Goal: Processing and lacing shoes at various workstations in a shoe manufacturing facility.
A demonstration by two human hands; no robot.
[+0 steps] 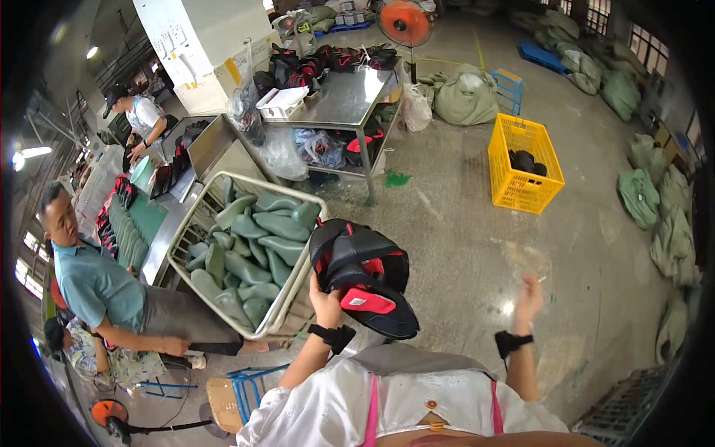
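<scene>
My left hand (325,304) grips a small stack of black shoe uppers (378,249) with red linings, held up in front of me. One upper's red inside with a white label faces up. My right hand (528,299) is raised apart on the right, away from the uppers. Its fingers look bent together, and a tiny white thing shows at the fingertips, too small to name. Just left of the uppers stands a pale basket (181,232) heaped with grey-green foot-shaped shoe lasts (248,267).
A yellow crate (526,192) with black items stands on the floor ahead right. A metal table (346,100) carries more black-red uppers. Nearby, a person in a teal shirt (100,276) is on the left, another works at a bench. Green sacks (467,98) and an orange fan (404,24) lie beyond.
</scene>
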